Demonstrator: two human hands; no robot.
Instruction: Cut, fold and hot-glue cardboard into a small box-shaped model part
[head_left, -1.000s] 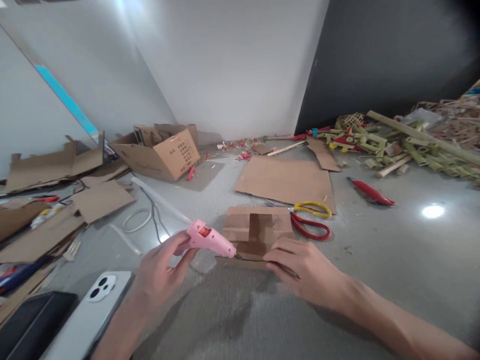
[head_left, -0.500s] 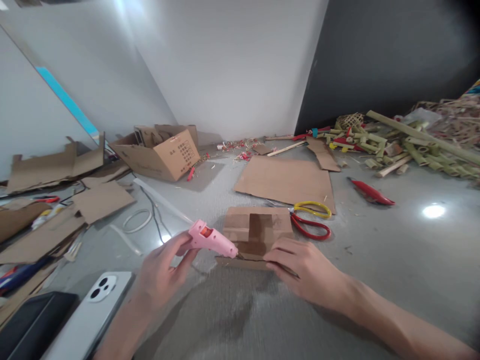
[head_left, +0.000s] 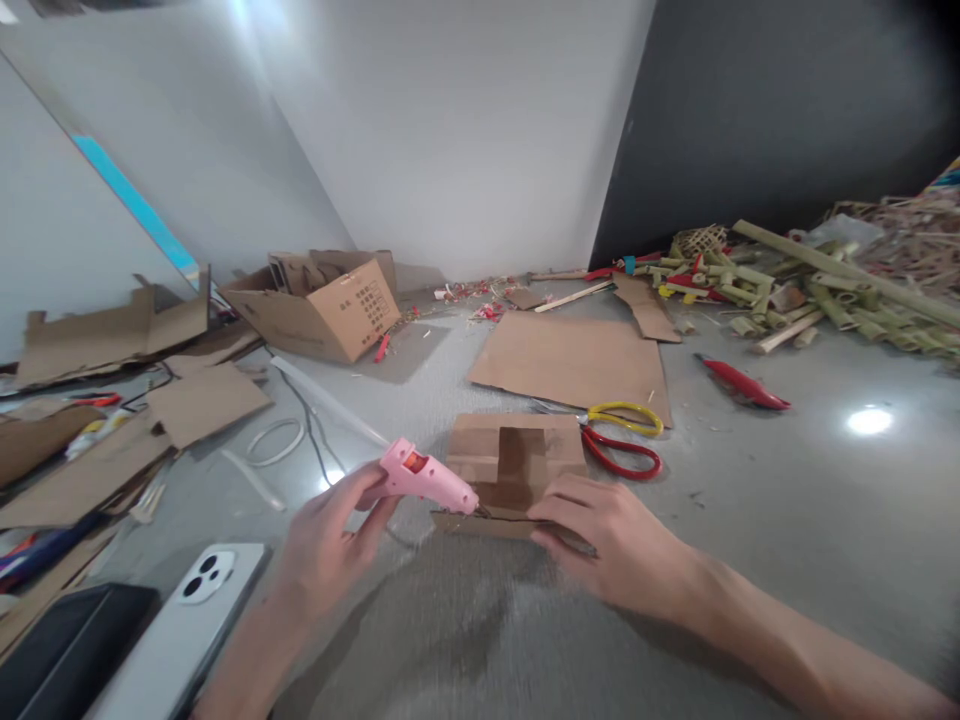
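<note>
A pink glue gun (head_left: 427, 478) is gripped in my left hand (head_left: 330, 545), its nozzle pointing right at the near fold of a small cardboard piece (head_left: 472, 450). A clear glue stick (head_left: 326, 398) sticks out of its back. My right hand (head_left: 607, 535) pinches the near upturned edge of the same cardboard, fingertips on the fold. A darker brown rectangle (head_left: 520, 460) shows in the middle of the piece. Scissors (head_left: 622, 440) with one yellow and one red handle lie against its right side. Whether the nozzle touches the cardboard is hard to tell.
Behind lies a flat cardboard sheet (head_left: 570, 355). An open cardboard box (head_left: 322, 305) stands at the back left, with cardboard scraps (head_left: 206, 400) nearby. A white phone (head_left: 195, 620) lies front left. On the right are a red tool (head_left: 746, 385) and a bamboo pile (head_left: 825, 290).
The glue gun has shifted very slightly to the right with my left hand. My right hand stays nearly still on the cardboard edge.
</note>
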